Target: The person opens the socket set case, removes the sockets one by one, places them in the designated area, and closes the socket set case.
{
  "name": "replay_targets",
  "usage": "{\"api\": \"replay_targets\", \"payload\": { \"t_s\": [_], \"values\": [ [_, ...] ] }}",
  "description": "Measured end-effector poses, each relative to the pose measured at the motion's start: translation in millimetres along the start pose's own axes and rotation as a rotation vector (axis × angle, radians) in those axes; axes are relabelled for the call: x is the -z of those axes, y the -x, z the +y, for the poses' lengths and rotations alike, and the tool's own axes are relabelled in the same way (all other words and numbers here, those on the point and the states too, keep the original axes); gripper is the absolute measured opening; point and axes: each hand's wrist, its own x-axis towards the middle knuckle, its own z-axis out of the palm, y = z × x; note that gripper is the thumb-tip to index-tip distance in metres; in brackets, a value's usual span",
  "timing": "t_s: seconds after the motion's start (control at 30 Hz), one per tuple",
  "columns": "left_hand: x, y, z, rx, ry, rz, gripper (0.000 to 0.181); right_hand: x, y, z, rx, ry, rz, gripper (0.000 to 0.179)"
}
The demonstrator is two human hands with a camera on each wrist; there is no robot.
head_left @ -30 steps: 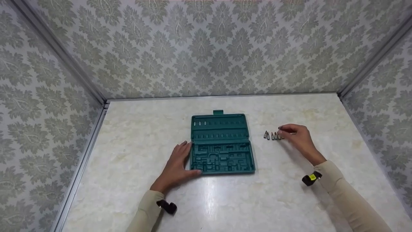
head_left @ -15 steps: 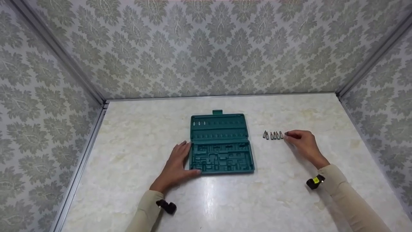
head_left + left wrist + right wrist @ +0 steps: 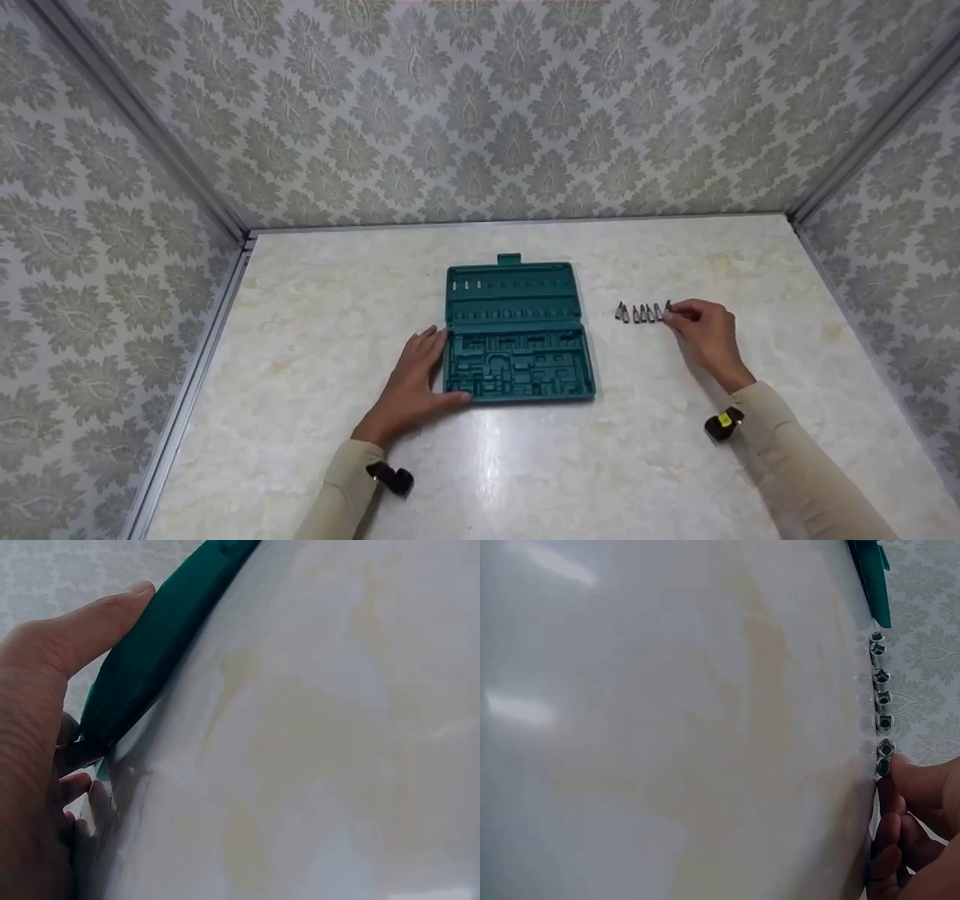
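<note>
Pinching end socket | right grip narrowed | left grip spread, touching green case

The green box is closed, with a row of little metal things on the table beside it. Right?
No, the green box is open, not closed: the head view shows its slots. The row of little metal things is on the table beside it, though.

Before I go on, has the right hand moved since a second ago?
Yes. Against the green case, which sits unmoved on the table, the right hand has shifted rightward, away from the case, and slightly lower in the head view.
</note>
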Motion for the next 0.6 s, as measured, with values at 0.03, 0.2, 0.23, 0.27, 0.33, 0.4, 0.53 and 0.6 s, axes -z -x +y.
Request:
{"api": "replay_targets", "payload": {
  "t_s": [0.03,0.2,0.23,0.27,0.33,0.4,0.53,0.6],
  "values": [
    [0.2,0.1,-0.2,0.005,0.001,-0.002,0.126,-1.1,0.0,-0.3,-0.001,0.000,0.005,0.022],
    [0.2,1.4,-1.2,0.022,0.011,-0.003,0.127,-4.5,0.3,-1.8,0.004,0.021,0.024,0.019],
    [0.1,1.4,-1.6,0.022,0.015,-0.003,0.128,-4.9,0.5,-2.2,0.004,0.027,0.028,0.019],
    [0.1,1.6,-2.0,0.019,0.018,-0.002,0.128,-5.3,0.7,-2.5,0.008,0.033,0.033,0.018],
    [0.0,1.6,-2.4,0.019,0.021,-0.004,0.128,-5.9,1.5,-2.5,0.012,0.040,0.039,0.018],
    [-0.2,1.2,-2.6,0.015,0.020,-0.005,0.128,-6.7,2.3,-2.1,0.014,0.049,0.045,0.018],
    [-0.1,0.5,-2.2,0.020,0.015,-0.009,0.128,-8.6,3.9,-1.5,0.018,0.055,0.051,0.018],
    [0.4,0.4,-1.6,0.021,0.018,-0.010,0.128,-9.5,4.0,-1.6,0.020,0.053,0.055,0.018]
  ]
}}
